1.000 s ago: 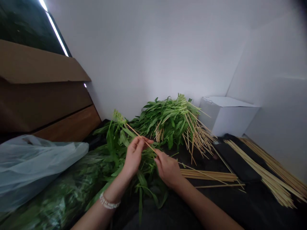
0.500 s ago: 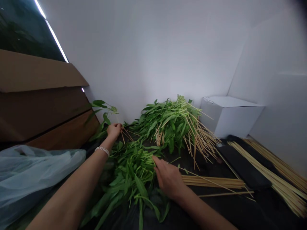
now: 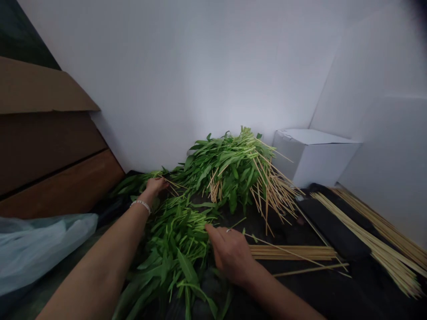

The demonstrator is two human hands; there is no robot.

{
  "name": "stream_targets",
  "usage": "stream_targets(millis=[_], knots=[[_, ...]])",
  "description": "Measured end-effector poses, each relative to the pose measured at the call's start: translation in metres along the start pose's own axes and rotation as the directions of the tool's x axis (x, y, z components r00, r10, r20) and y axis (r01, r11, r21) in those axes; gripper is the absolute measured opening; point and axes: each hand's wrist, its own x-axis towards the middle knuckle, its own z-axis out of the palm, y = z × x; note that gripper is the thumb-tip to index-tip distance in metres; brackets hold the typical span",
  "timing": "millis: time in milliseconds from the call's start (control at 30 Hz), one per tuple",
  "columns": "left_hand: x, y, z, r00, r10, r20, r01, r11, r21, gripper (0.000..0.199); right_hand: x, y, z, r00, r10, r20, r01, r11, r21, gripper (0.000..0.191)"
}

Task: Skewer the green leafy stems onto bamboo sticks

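My left hand (image 3: 158,184), a beaded bracelet at its wrist, has its fingers closed at the ends of a few thin sticks (image 3: 174,187), beside leafy greens at the back left. My right hand (image 3: 228,249), wearing a ring, pinches at the cut stems of the near pile of greens (image 3: 180,235); what is between its fingertips is hidden. Behind, a larger heap of greens (image 3: 230,164) has many skewers (image 3: 275,189) sticking out to the right.
Loose sticks (image 3: 293,253) lie right of my right hand, and longer bundles (image 3: 370,235) at far right. A white box (image 3: 313,155) stands against the wall. Cardboard (image 3: 46,133) and a plastic bag (image 3: 43,249) are at left.
The leafy stems that stood raised above my left hand are now down among the greens. My left hand has tilted lower over the sticks. The whole view has shifted slightly.
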Motion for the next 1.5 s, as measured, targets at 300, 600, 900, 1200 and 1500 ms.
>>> stream_targets(millis=[300, 600, 900, 1200, 1500], knots=[[-0.086, 0.024, -0.012, 0.935, 0.102, 0.339, -0.028, 0.976, -0.217, 0.033, 0.004, 0.018, -0.001, 0.988, 0.152, 0.033, -0.149, 0.986, -0.070, 0.026], [-0.168, -0.010, -0.038, 0.887, 0.422, 0.186, -0.432, 0.902, 0.015, 0.034, 0.007, 0.024, -0.009, 0.963, 0.186, 0.194, -0.151, 0.972, -0.182, 0.018], [-0.190, -0.029, -0.036, 0.864, 0.397, 0.311, -0.498, 0.771, 0.397, 0.012, 0.008, 0.042, -0.031, 0.830, 0.181, 0.527, -0.103, 0.979, -0.174, 0.014], [-0.179, -0.028, -0.040, 0.850, 0.464, 0.249, -0.525, 0.785, 0.328, 0.017, 0.007, 0.044, -0.035, 0.759, 0.154, 0.632, -0.075, 0.986, -0.149, 0.021], [-0.176, -0.024, -0.044, 0.816, 0.569, 0.102, -0.573, 0.775, 0.265, 0.018, 0.010, 0.046, -0.037, 0.792, 0.154, 0.591, -0.085, 0.986, -0.143, 0.019]])
